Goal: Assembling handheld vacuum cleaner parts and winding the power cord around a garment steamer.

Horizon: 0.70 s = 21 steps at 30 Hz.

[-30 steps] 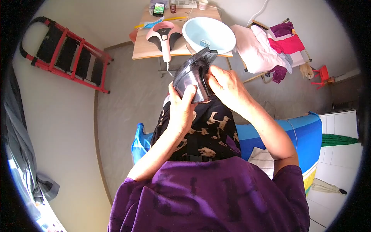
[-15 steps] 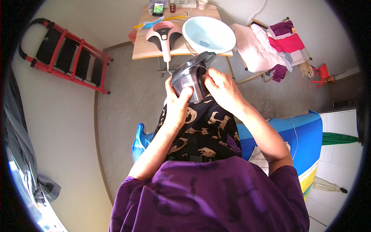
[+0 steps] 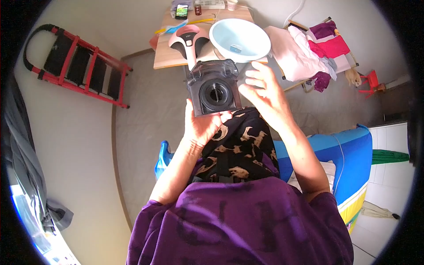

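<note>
My left hand grips a smoky, see-through dust cup from below, its fingers at the lower edge. The cup is turned so that a round dark opening shows on its broad side. Just right of the cup, my right hand is raised with its fingers apart, holding nothing. Beyond the cup, on the table, rests a pink and black handheld vacuum cleaner. The lower end of its handle is hidden behind the cup.
A pale blue basin stands on the wooden table, near a phone. Clothes lie on an ironing-board-like stand at right. A red step ladder leans on the left wall. A blue-covered bed is at my right.
The dust cup has been turned so its round opening shows. My right hand has let go of it and moved away to the right, fingers spreading. My left hand keeps hold.
</note>
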Tool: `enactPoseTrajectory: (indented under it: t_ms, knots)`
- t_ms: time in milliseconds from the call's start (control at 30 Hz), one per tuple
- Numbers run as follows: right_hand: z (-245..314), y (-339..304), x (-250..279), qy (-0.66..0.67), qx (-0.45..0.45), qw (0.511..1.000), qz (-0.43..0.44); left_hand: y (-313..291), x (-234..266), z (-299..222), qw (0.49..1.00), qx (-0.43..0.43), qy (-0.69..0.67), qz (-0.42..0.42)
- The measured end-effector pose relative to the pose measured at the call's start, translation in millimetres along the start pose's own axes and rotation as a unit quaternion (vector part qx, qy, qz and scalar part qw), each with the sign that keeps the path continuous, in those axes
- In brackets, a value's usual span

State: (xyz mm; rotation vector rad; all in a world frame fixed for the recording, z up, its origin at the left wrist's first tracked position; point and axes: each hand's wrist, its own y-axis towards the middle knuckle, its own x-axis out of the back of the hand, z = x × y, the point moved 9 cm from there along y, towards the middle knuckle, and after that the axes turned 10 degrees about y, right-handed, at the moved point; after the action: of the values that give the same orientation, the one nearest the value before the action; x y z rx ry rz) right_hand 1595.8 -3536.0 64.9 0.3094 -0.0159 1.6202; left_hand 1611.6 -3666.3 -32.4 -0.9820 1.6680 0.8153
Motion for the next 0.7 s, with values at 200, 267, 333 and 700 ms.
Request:
enactPoseTrajectory:
  t_ms: [200,267,333,700]
  knots:
    - [-8.3,-0.9,-40.9,0.221,-0.13,0.961,0.101,-7.7,9.0,11.3,0.982,0.046,0.181,-0.011]
    - [-14.3,-10.7,-48.1,0.3,-0.201,0.926,0.108,-8.7,10.8,10.2,0.98,0.047,0.193,-0.019]
    - [-15.0,-13.6,-47.7,0.301,-0.194,0.929,0.097,-8.7,10.3,8.8,0.977,0.047,0.205,-0.027]
    - [-23.8,-8.7,-3.4,0.075,0.038,0.995,-0.061,8.0,-10.2,1.0,0.952,0.014,0.306,-0.025]
